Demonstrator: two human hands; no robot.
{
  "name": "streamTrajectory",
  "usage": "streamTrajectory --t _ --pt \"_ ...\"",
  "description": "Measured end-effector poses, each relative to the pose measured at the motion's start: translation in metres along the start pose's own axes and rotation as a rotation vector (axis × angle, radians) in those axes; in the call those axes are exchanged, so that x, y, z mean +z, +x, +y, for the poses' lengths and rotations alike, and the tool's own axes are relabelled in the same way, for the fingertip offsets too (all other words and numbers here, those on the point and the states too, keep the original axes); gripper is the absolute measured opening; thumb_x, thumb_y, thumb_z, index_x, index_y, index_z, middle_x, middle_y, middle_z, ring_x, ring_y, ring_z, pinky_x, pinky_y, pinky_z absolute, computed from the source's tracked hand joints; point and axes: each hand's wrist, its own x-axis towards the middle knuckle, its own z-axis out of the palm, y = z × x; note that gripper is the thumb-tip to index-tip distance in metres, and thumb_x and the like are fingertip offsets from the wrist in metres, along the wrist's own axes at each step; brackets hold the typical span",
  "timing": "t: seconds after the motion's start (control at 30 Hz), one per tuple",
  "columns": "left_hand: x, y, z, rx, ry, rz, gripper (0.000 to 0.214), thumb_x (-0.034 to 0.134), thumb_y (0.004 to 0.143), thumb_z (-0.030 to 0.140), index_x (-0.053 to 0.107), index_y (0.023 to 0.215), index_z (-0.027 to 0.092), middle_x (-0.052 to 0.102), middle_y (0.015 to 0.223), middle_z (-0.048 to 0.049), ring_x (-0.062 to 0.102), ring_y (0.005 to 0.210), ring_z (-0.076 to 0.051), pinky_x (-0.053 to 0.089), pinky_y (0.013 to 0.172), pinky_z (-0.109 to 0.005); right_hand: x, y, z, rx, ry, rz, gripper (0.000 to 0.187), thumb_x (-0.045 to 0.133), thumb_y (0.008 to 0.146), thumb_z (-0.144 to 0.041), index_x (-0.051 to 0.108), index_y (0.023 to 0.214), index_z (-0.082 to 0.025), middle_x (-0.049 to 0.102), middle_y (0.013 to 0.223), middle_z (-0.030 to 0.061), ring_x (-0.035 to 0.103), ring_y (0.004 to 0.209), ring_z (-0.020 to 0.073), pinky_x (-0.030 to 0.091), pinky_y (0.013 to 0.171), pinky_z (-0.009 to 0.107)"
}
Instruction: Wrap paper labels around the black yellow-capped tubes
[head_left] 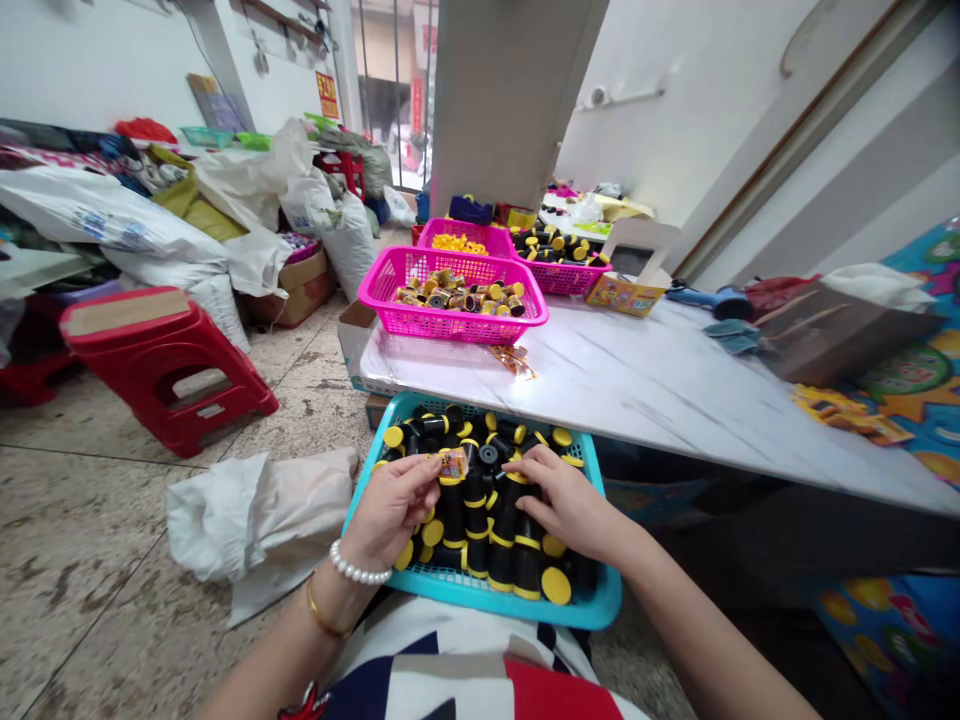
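My left hand is closed, pinching a small printed label with orange and purple colours between thumb and fingertips. It hovers above the left side of a blue plastic basket on my lap. That basket is heaped with small black cylinders with yellow ends. Over the basket's right half, my right hand has its fingers apart and curved, their tips touching black cylinders in the pile. I see no cylinder lifted by it.
A white marbled table stands ahead, bearing a pink basket of label-wrapped cylinders, loose labels and another pink basket of black cylinders. A red stool and a white sack are on the floor at left.
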Motion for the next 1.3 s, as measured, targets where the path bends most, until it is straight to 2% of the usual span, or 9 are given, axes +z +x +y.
streamTrajectory --t 0.17,0.23,0.33,0.43,0.6,0.77,0.97,1.13,1.3 --pt "0.008 0.005 0.001 -0.011 -0.015 0.038 0.046 0.075 0.069 0.051 0.07 0.079 0.007 0.045 0.046 0.0044 0.025 0.04 0.0 0.01 0.036 -0.013 -0.01 0.008 0.0 0.015 0.127 0.044 0.018 0.064 0.074 -0.011 0.06 0.087 -0.022 0.058 0.086 0.0012 0.055 0.073 0.0147 0.047 0.066 0.028" --pt "0.01 0.008 -0.001 -0.007 -0.031 0.051 0.045 0.075 0.068 0.052 0.068 0.077 0.008 0.046 0.046 0.0045 0.026 0.039 -0.001 0.009 0.036 -0.013 -0.011 0.01 -0.003 0.084 0.374 0.107 0.015 0.066 0.075 -0.019 0.059 0.088 -0.021 0.057 0.074 -0.0019 0.052 0.062 0.0122 0.043 0.055 0.024" --pt "0.013 0.012 -0.006 -0.023 -0.062 0.029 0.04 0.076 0.069 0.049 0.064 0.074 0.011 0.046 0.046 0.0051 0.028 0.038 -0.001 0.009 0.035 -0.013 -0.009 0.015 -0.011 0.16 0.795 0.226 0.025 0.069 0.077 -0.03 0.06 0.098 -0.02 0.058 0.073 -0.0024 0.05 0.056 0.0094 0.042 0.051 0.023" --pt "0.018 0.015 -0.009 -0.052 -0.11 -0.012 0.037 0.075 0.072 0.046 0.061 0.074 0.012 0.046 0.046 0.0057 0.03 0.037 -0.001 0.01 0.034 -0.013 -0.003 0.023 -0.02 0.143 0.96 0.26 0.025 0.071 0.075 -0.03 0.063 0.096 -0.02 0.063 0.08 -0.0006 0.054 0.061 0.0092 0.045 0.055 0.022" --pt "0.024 0.016 -0.008 -0.072 -0.24 -0.017 0.036 0.074 0.073 0.043 0.063 0.084 0.011 0.046 0.049 0.0064 0.028 0.036 0.0 0.012 0.032 -0.012 0.006 0.028 -0.025 0.136 0.92 0.288 0.02 0.071 0.075 -0.03 0.063 0.09 -0.02 0.067 0.085 0.0016 0.061 0.077 0.0135 0.05 0.069 0.027" --pt "0.022 0.014 -0.011 -0.028 -0.189 -0.001 0.036 0.073 0.073 0.045 0.06 0.075 0.012 0.044 0.043 0.0068 0.027 0.033 -0.001 0.011 0.032 -0.014 0.008 0.025 -0.028 0.116 0.704 0.306 0.02 0.068 0.078 -0.03 0.063 0.095 -0.02 0.068 0.096 0.0054 0.063 0.08 0.0168 0.052 0.067 0.028" --pt "0.017 0.011 -0.014 0.058 -0.066 0.023 0.034 0.071 0.075 0.044 0.064 0.076 0.011 0.056 0.057 0.0015 0.038 0.037 -0.001 0.013 0.032 -0.014 0.013 0.022 -0.035 0.109 0.556 0.315 0.016 0.064 0.081 -0.029 0.063 0.095 -0.022 0.07 0.09 0.0034 0.062 0.072 0.0152 0.05 0.061 0.026" --pt "0.013 0.009 -0.007 0.025 0.031 -0.008 0.039 0.071 0.074 0.048 0.066 0.083 0.01 0.057 0.055 0.0004 0.044 0.039 -0.004 0.018 0.032 -0.012 0.018 0.02 -0.035 0.09 0.603 0.272 0.017 0.063 0.083 -0.031 0.063 0.097 -0.022 0.068 0.084 0.0027 0.062 0.071 0.0152 0.049 0.06 0.026" --pt "0.015 0.009 -0.004 0.045 0.01 -0.049 0.035 0.071 0.076 0.043 0.066 0.084 0.009 0.058 0.056 -0.0003 0.043 0.038 -0.003 0.022 0.031 -0.012 0.02 0.022 -0.032 0.121 0.793 0.277 0.018 0.063 0.084 -0.035 0.059 0.094 -0.021 0.065 0.082 0.0013 0.06 0.071 0.014 0.047 0.061 0.025"
